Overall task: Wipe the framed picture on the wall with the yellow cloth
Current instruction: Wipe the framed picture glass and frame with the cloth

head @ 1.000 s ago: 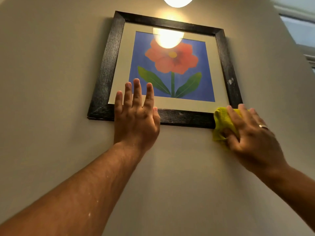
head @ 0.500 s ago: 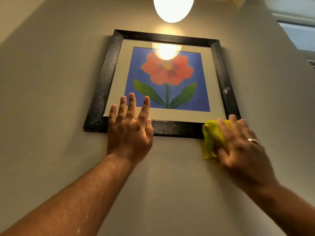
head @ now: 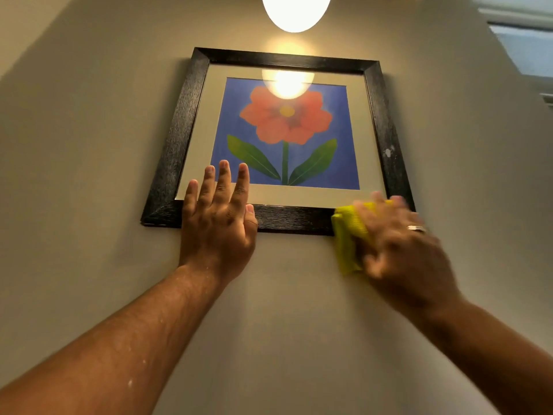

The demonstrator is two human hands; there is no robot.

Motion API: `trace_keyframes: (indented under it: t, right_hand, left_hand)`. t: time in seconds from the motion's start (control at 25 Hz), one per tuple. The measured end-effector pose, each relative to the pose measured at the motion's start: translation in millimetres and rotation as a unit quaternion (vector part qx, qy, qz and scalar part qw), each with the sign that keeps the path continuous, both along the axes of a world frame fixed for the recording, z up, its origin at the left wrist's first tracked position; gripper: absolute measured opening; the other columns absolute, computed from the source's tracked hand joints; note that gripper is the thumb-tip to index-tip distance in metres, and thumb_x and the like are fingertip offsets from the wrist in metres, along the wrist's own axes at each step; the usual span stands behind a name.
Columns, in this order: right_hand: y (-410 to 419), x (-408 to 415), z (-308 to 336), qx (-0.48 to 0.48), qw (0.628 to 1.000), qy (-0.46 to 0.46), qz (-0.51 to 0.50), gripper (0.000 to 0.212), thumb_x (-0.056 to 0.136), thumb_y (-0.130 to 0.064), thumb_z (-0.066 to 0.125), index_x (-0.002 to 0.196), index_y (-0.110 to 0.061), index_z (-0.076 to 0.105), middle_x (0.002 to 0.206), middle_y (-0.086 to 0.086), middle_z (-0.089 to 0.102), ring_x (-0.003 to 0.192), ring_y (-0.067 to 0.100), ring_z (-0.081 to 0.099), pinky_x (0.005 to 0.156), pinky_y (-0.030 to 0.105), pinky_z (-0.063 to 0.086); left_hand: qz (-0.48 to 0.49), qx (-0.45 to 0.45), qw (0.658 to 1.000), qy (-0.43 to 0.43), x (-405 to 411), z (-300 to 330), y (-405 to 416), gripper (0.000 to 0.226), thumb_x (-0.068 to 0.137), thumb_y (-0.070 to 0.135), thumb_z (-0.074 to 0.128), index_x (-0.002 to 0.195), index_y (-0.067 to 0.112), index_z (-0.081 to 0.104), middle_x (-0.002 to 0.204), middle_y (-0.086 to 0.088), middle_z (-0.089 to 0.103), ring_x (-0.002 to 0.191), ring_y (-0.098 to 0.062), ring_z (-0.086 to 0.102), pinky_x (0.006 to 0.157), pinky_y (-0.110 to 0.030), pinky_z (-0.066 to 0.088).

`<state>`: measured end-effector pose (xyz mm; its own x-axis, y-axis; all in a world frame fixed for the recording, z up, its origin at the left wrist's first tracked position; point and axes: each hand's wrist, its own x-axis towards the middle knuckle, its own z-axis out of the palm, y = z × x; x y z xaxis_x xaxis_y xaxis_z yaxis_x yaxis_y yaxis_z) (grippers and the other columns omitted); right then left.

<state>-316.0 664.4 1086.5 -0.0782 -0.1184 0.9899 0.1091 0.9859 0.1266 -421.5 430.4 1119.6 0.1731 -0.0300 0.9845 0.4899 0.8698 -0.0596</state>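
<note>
two hands (head: 217, 226) (head: 401, 250), one yellow cloth (head: 347, 235), one framed picture (head: 179, 139).

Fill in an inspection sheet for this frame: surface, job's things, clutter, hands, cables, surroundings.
Surface: plain beige wall, no marks seen.
Job's things: picture hangs in a black frame; pale speck on the frame's right side; lamp glare on the glass. Yellow cloth bunched at the frame's lower right corner.
Clutter: nothing seen.
Hands: left hand flat, fingers spread over the frame's bottom edge. Right hand blurred, presses the cloth, wears a ring.
Cables: nothing seen.
Surroundings: lit lamp above the picture; window at upper right.
</note>
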Motion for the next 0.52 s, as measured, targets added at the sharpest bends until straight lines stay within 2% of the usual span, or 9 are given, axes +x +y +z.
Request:
trace_keyframes:
  t: [0.08, 0.16, 0.24, 0.32, 0.44, 0.52]
  right_hand:
    - [9, 9, 4, -0.036, 0.999, 0.017, 0.004, 0.067, 0.076, -0.032, 0.047, 0.142, -0.027, 0.040, 0.153, 0.009, 0.036, 0.141, 0.036, 0.030, 0.113, 0.046, 0.028]
    - [-23, -4, 15, 0.003, 1.000, 0.019, 0.009, 0.067, 0.075, -0.036, 0.044, 0.141, -0.027, 0.041, 0.153, 0.010, 0.036, 0.142, 0.033, 0.028, 0.115, 0.044, 0.024]
    - [-63, -21, 19, 0.061, 0.998, 0.001, 0.014, 0.067, 0.079, -0.044, 0.042, 0.144, -0.028, 0.033, 0.157, 0.009, 0.027, 0.145, 0.031, 0.020, 0.119, 0.043, 0.016]
    - [-74, -26, 17, 0.080, 0.996, -0.016, 0.032, 0.067, 0.085, -0.054, 0.038, 0.146, -0.028, 0.028, 0.160, 0.008, 0.021, 0.147, 0.030, 0.014, 0.120, 0.045, 0.012]
    - [-24, -16, -3, 0.105, 0.994, -0.018, 0.017, 0.066, 0.089, -0.057, 0.036, 0.147, -0.027, 0.027, 0.160, 0.007, 0.020, 0.147, 0.031, 0.017, 0.119, 0.046, 0.016]
    - [20, -5, -12, 0.046, 0.999, 0.001, 0.008, 0.065, 0.088, -0.050, 0.038, 0.148, -0.025, 0.027, 0.159, 0.009, 0.020, 0.145, 0.034, 0.020, 0.117, 0.048, 0.021]
  left_hand:
    - [0.001, 0.003, 1.000, 0.003, 0, 0, 0, 0.064, 0.092, 0.036, 0.026, 0.154, 0.029, 0.009, 0.163, -0.010, 0.013, 0.151, -0.028, 0.008, 0.122, -0.045, 0.001]
    - [0.004, 0.004, 1.000, 0.005, 0, 0, 1, 0.064, 0.092, 0.035, 0.027, 0.154, 0.031, 0.011, 0.162, -0.010, 0.016, 0.150, -0.029, 0.010, 0.122, -0.047, 0.004]
    - [0.006, 0.007, 1.000, 0.007, 0, 0, 1, 0.064, 0.091, 0.035, 0.028, 0.153, 0.031, 0.013, 0.162, -0.012, 0.018, 0.150, -0.030, 0.013, 0.121, -0.048, 0.006]
    - [0.008, 0.007, 1.000, 0.007, 2, 1, 0, 0.064, 0.090, 0.035, 0.028, 0.153, 0.030, 0.015, 0.161, -0.014, 0.019, 0.150, -0.031, 0.014, 0.121, -0.048, 0.007]
    - [0.014, 0.004, 1.000, 0.003, 2, 1, -1, 0.064, 0.090, 0.037, 0.027, 0.153, 0.032, 0.016, 0.161, -0.014, 0.019, 0.149, -0.032, 0.014, 0.121, -0.050, 0.008]
    - [0.029, -0.007, 1.000, 0.000, 2, 1, -1, 0.064, 0.090, 0.045, 0.025, 0.152, 0.034, 0.017, 0.161, -0.015, 0.018, 0.149, -0.033, 0.013, 0.121, -0.052, 0.008]
